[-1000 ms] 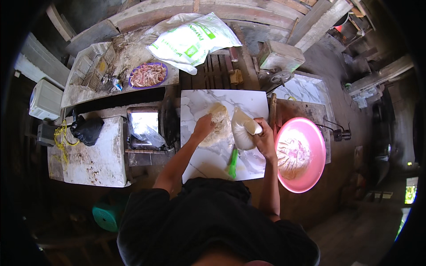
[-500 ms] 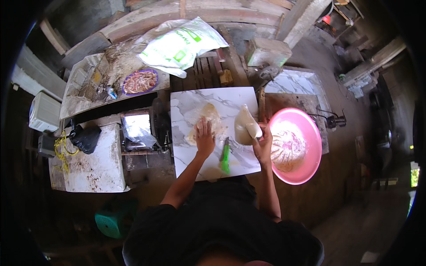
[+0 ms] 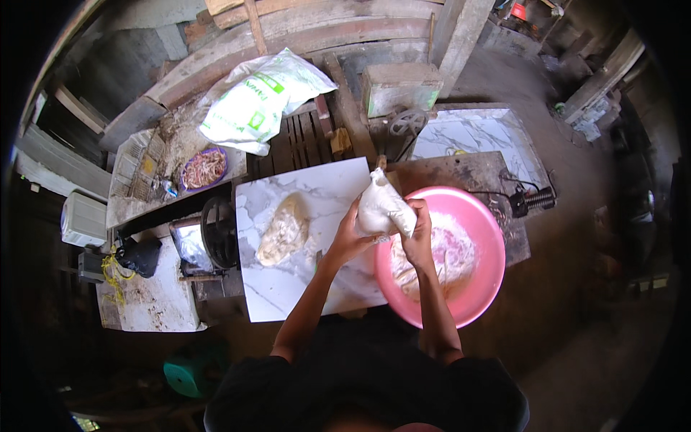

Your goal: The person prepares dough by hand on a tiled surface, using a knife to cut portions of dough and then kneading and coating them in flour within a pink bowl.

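Observation:
Both my hands hold a floppy whitish plastic bag (image 3: 381,204), partly filled with something pale that looks like flour. It hangs where the white marbled board (image 3: 253,198) meets the pink basin (image 3: 492,263). My left hand (image 3: 350,242) grips its lower left side, and my right hand (image 3: 418,241) has its right corner. White powder (image 3: 459,241) and pale strips lie in the basin under my right hand. On the board, left of my hands, rests a flour-dusted lump of dough (image 3: 286,229). My left forearm hides nearly all of the green-handled knife.
A large white sack (image 3: 263,101) lies at the back, beside a purple-rimmed dish of reddish strips (image 3: 204,170). Left of the board stands a machine with a dark wheel (image 3: 219,232). Behind the basin are a second handwheel (image 3: 407,122) and a motor-like black part (image 3: 533,203).
My left hand has left the dough and joined my right hand on the bag. The bag has been lifted off the board toward the basin. The whole view has turned and shifted.

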{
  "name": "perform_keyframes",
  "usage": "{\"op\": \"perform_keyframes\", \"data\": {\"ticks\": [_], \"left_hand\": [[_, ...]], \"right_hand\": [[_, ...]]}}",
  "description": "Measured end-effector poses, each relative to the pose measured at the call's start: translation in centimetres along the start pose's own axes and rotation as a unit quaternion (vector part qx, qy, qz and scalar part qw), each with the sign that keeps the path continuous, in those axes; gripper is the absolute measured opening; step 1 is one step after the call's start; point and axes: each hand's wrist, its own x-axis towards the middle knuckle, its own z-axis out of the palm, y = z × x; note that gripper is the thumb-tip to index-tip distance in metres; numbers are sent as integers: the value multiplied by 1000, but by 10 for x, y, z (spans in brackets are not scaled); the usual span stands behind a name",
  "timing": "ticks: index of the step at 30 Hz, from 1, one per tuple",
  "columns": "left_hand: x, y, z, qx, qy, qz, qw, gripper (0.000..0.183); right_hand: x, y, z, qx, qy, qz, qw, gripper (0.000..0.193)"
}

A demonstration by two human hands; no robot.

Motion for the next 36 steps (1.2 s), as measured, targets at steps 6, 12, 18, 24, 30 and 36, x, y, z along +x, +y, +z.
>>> {"op": "perform_keyframes", "data": {"ticks": [6, 12, 18, 24, 30, 36], "left_hand": [[6, -3, -15, -8, 47, -71, 996, 63], [7, 10, -19, 343, 129, 114, 923, 48], [-2, 4, -11, 293, 141, 74, 943, 46], [-2, 0, -5, 240, 160, 19, 957, 45], [11, -3, -3, 275, 154, 58, 947, 45], [29, -24, 4, 363, 93, 61, 925, 44]], "right_hand": [[19, -7, -3, 58, -142, 37, 987, 35], [29, -17, -5, 38, -202, 76, 976, 59], [23, -7, 7, 144, -101, 67, 982, 50], [14, 4, -10, 103, -127, 159, 974, 35], [23, -7, -9, -103, -31, 34, 994, 13], [39, 9, -18, -207, 54, -44, 976, 7]]}}
